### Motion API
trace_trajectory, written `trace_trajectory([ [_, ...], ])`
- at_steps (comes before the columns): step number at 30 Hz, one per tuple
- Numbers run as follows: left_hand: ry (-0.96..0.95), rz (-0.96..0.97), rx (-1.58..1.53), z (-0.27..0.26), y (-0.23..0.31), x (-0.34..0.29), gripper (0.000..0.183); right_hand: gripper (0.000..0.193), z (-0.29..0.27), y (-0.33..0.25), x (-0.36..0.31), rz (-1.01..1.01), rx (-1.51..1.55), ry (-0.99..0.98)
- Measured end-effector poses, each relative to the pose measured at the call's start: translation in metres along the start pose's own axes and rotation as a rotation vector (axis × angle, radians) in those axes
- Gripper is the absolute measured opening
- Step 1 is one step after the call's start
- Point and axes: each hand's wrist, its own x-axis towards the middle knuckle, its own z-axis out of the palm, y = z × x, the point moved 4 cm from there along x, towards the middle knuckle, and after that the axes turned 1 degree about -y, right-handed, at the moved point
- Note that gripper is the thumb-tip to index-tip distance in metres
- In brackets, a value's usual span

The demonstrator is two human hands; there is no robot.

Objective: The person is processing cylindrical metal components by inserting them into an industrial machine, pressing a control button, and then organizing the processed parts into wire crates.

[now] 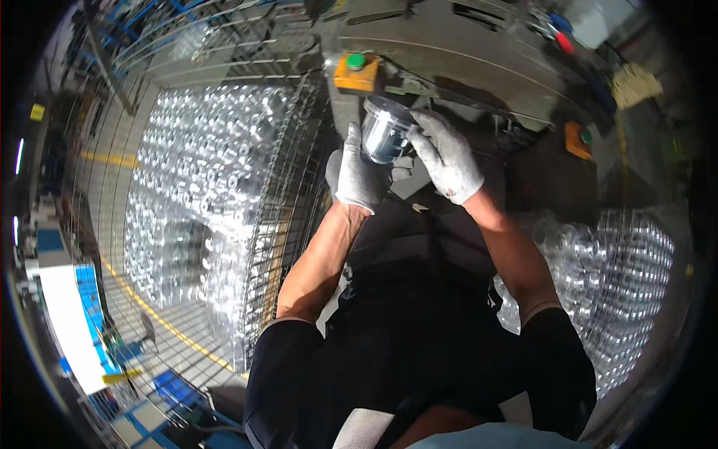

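A shiny cylindrical metal cup [384, 135] is held tilted in front of me, between two hands in whitish work gloves. My left hand [361, 176] supports it from below and the left, its thumb up along the side and the other fingers partly hidden behind and under it. My right hand [449, 157] grips the cup's right side near the rim, fingers bent against the metal. What lies inside the cup cannot be made out.
A wire cage [280, 187] on my left holds stacked shiny metal cups [217, 150]. More stacked metal pieces [621, 277] stand at right. Beyond the hands, a machine bench [479, 67] carries an orange box with a green button [356, 72]; a similar orange box [578, 140] sits farther right.
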Motion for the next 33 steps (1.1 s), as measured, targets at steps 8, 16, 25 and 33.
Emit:
trace_trajectory([
  [8, 0.036, -0.107, -0.062, 0.037, -0.035, 0.02, 0.064, 0.034, -0.049, 0.005, -0.027, -0.002, 0.049, 0.216],
  [16, 0.028, 0.217, 0.175, 0.03, -0.023, 0.023, 0.043, 0.042, -0.029, 0.039, -0.032, 0.321, 0.697, 0.233],
  [25, 0.257, 0.582, 0.717, 0.026, 0.01, -0.001, 0.064, 0.044, -0.003, 0.048, -0.001, 0.293, 0.64, 0.201],
  [33, 0.241, 0.837, 1.104, 0.015, 0.019, -0.004, 0.066, 0.036, 0.002, 0.031, 0.006, 0.241, 0.443, 0.085],
])
